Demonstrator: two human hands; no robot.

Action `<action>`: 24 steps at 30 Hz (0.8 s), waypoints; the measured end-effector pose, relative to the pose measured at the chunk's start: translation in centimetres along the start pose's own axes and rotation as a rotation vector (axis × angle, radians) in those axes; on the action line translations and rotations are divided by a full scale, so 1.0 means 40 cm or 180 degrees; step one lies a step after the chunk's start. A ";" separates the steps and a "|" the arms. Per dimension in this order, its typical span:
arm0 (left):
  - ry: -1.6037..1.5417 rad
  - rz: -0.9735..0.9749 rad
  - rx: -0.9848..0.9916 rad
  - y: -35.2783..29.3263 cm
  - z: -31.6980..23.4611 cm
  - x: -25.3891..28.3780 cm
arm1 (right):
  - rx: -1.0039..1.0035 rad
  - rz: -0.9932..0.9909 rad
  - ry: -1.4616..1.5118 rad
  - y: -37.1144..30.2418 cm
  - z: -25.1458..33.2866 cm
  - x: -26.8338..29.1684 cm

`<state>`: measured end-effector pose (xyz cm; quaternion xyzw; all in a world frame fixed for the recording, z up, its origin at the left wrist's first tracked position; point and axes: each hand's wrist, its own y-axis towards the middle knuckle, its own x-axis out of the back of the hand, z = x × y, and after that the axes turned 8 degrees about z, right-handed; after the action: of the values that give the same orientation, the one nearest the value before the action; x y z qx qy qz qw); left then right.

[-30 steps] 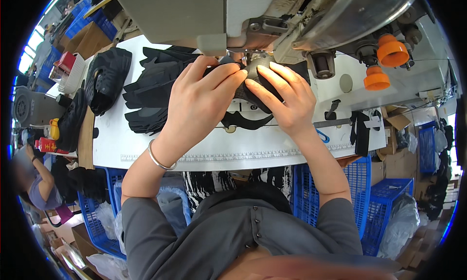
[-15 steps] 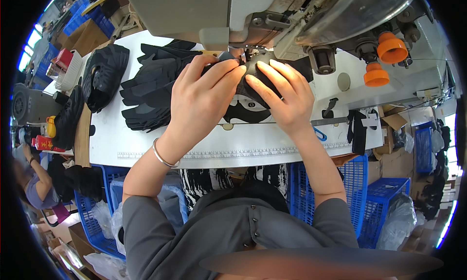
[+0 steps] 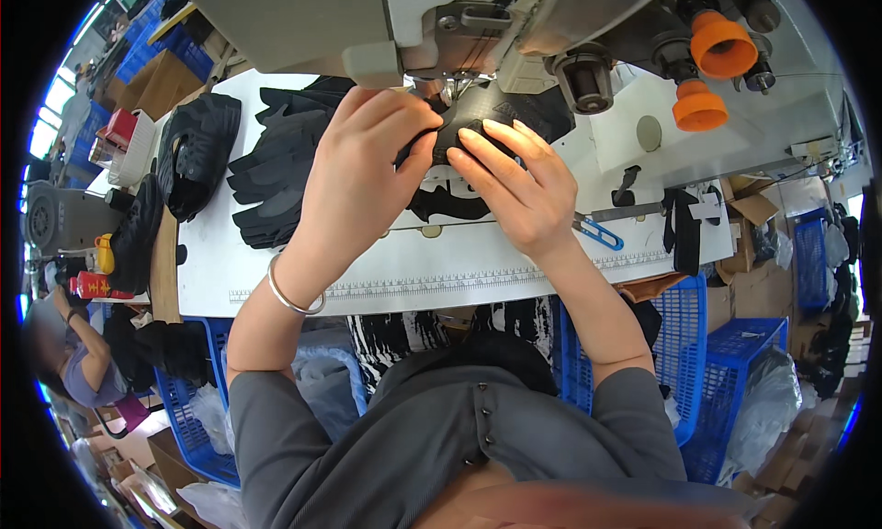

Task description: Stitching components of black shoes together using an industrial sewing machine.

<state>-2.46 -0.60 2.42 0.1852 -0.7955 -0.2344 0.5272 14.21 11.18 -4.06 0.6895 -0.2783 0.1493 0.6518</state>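
Under the needle area of the sewing machine (image 3: 303, 19) lies a black shoe-upper piece (image 3: 473, 111), smooth and curved. My left hand (image 3: 367, 162) is closed at its left edge, thumb and fingers pinched together on it; a bangle is on that wrist. My right hand (image 3: 519, 185) rests at its right side, fingers stretched out and lying on the black material. Another curved black part (image 3: 447, 205) shows below the hands. Left of my left hand spreads a pile of cut black pieces (image 3: 276, 166). A blue-handled cutting tool (image 3: 602, 233) lies right of my right hand.
Finished-looking black shoes (image 3: 197, 157) stand at the table's left end. A ruler strip (image 3: 413, 287) runs along the front edge. Orange thread cones (image 3: 723, 47) hang at the upper right. Blue crates (image 3: 735, 373) stand below. Another person (image 3: 87, 345) works at far left.
The view has shifted a little. My left hand's fingers have bent into a tighter pinch. Both hands have drawn slightly away from the needle, and more of the blue-handled tool shows.
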 end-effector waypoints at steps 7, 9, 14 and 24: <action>0.0635 -0.0417 -0.0767 -0.014 0.034 -0.027 | -0.0095 -0.0069 -0.0005 0.001 0.006 -0.003; 0.0648 -0.0458 -0.0787 -0.013 0.038 -0.032 | -0.0052 -0.0029 -0.0021 0.000 0.007 -0.003; 0.0650 -0.0565 -0.0828 -0.008 0.044 -0.039 | -0.0155 -0.0069 -0.0008 0.002 0.009 -0.006; 0.0656 -0.0813 -0.0685 -0.001 0.031 -0.064 | -0.0083 -0.0012 0.0094 0.012 -0.044 0.002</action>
<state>-2.64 0.97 0.06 0.2503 -0.6777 -0.3628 0.5886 14.26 12.89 -3.44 0.6792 -0.2694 0.1547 0.6649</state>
